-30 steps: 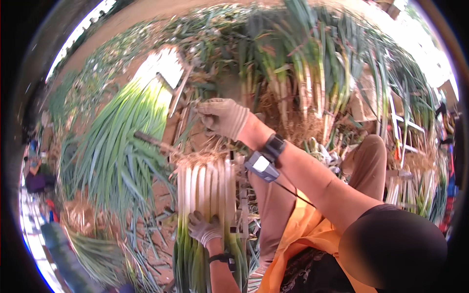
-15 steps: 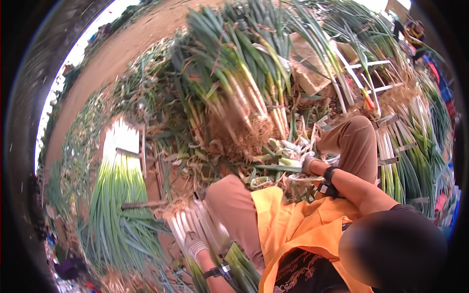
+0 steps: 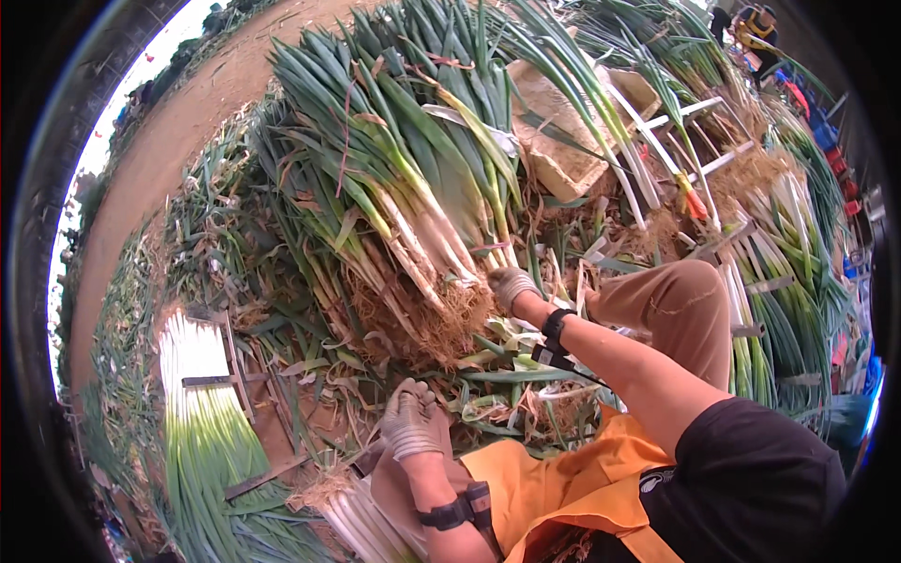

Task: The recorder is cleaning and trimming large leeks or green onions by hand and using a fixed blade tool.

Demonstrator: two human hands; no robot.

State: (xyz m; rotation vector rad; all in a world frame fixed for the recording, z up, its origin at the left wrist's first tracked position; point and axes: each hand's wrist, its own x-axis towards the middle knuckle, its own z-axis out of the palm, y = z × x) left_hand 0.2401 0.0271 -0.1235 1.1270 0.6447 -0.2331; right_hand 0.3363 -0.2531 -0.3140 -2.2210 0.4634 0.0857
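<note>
A large bundle of long green onions point(image 3: 413, 206) lies in front of me, leafy tops pointing away and roots point(image 3: 432, 324) toward me. My right hand point(image 3: 512, 287), in a pale work glove, is closed at the white lower ends of the stalks on the bundle's right side. Near my left knee, my gloved left hand point(image 3: 411, 418) is held with its fingers curled in; anything inside them is hidden. Just below that hand, more green onions with white stems point(image 3: 366, 521) lie beside my leg, partly cut off by the picture's edge.
Cleaned green onions point(image 3: 202, 352) rest in a wood-and-metal rack point(image 3: 208, 381) at left. A dirty pale box point(image 3: 563, 155) and a white frame point(image 3: 713, 164) stand beyond the bundle. Peeled leaves point(image 3: 328, 380) litter the ground. Another person point(image 3: 755, 38) is at far right.
My left hand has come up from the white stems beside my leg to near my knee. My right hand has moved left and away from me, to the bundle's stalks. The view has shifted.
</note>
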